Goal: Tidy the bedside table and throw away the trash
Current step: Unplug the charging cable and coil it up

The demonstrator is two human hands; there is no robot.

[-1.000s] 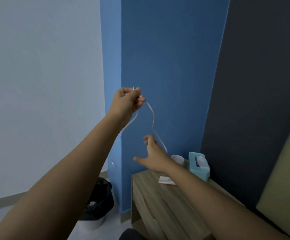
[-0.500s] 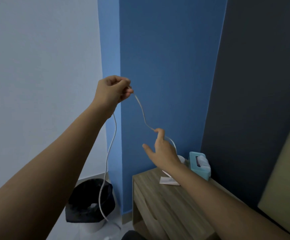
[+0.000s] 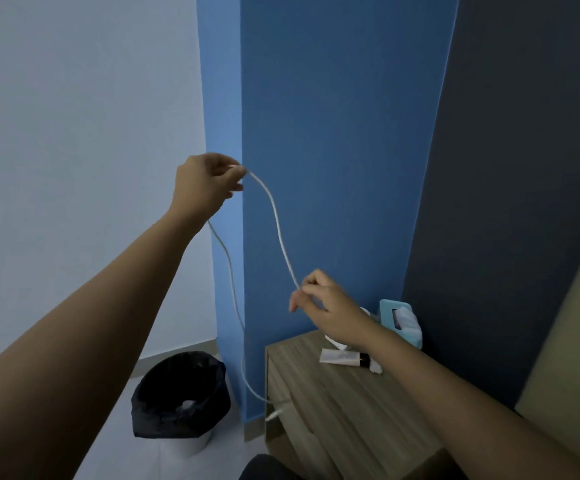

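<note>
A long white cable (image 3: 279, 233) is stretched in the air in front of the blue wall. My left hand (image 3: 205, 185) grips it up high, and a loose length hangs from that hand down to the left front corner of the wooden bedside table (image 3: 319, 407). Lower and to the right, my right hand (image 3: 330, 306) pinches the cable between thumb and fingers, above the table's back. On the table lie a white tube with a dark cap (image 3: 345, 358) and a teal tissue box (image 3: 401, 318). A white round object sits mostly hidden behind my right wrist.
A bin lined with a black bag (image 3: 181, 396) stands on the floor left of the table, with something pale inside. A dark grey wall panel and a beige headboard (image 3: 572, 348) rise on the right.
My right hand has closed from spread fingers to a pinch on the cable. The tail hanging from my left hand has swung over to the table's front corner. The tube has come into sight.
</note>
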